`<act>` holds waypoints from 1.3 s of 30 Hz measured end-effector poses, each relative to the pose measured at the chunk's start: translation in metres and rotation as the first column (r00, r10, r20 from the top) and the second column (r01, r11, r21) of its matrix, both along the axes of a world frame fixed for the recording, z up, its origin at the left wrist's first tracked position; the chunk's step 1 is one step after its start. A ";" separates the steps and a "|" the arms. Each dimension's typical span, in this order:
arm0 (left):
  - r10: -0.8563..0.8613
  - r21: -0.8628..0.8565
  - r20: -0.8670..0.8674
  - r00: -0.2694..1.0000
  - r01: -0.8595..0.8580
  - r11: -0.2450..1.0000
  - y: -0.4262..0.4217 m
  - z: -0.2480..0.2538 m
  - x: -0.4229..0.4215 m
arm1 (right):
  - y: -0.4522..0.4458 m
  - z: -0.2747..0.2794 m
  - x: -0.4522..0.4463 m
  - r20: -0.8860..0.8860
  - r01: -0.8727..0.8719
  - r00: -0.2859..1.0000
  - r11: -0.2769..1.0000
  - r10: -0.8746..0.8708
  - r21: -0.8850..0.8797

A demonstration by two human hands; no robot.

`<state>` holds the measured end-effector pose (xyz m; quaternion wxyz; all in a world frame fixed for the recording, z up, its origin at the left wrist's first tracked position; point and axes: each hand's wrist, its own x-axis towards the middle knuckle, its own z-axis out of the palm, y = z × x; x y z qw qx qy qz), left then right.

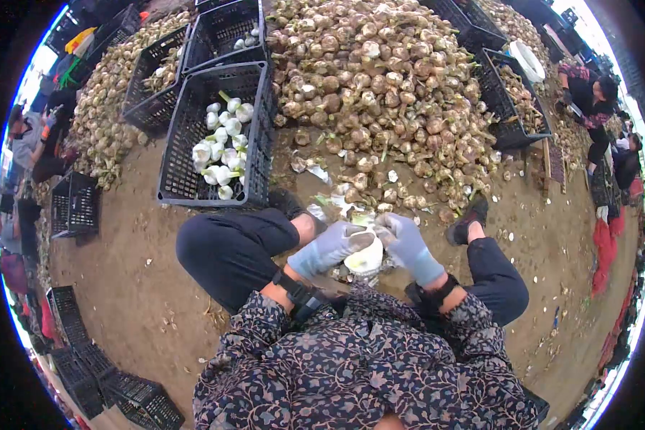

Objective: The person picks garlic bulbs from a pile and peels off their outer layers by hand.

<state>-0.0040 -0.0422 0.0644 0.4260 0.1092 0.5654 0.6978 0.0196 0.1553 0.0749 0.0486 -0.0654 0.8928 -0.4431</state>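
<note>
My left hand (331, 249), in a pale grey glove, is closed around the side of a white garlic bulb (366, 256) between my knees. From the other side my right hand (408, 246), gloved alike, pinches at the upper part of the same bulb; its fingertips partly hide what they grip. Shreds of pale garlic skin (340, 206) lie on the ground just beyond my hands. A black plastic crate (168, 168) stands ahead of my left knee, with several clean white garlic bulbs (226, 140) in it.
A large heap of unpeeled garlic (380, 86) rises in front of me. Another crate (516, 132) with garlic stands to the right. Black crates (75, 204) stand at the left. Co-workers (596, 100) sit at both sides.
</note>
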 end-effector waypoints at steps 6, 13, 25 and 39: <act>0.012 0.050 0.203 0.979 -0.022 0.999 0.006 -0.026 0.002 | -0.001 -0.053 -0.023 -0.063 -0.166 0.982 0.969 0.180 0.186; 0.173 -0.057 -0.052 0.984 -0.176 0.983 0.023 -0.033 0.007 | 0.041 -0.032 -0.019 -0.204 0.004 0.977 0.962 0.054 0.274; 0.365 -0.331 -0.269 0.891 -0.442 0.834 0.049 -0.029 0.004 | 0.002 0.002 0.009 -0.110 0.099 0.979 0.868 -0.173 -0.486; 0.001 -0.378 -0.704 0.711 -0.376 0.846 0.087 -0.031 -0.029 | 0.100 0.057 -0.093 0.387 0.401 0.916 0.223 -0.106 -0.888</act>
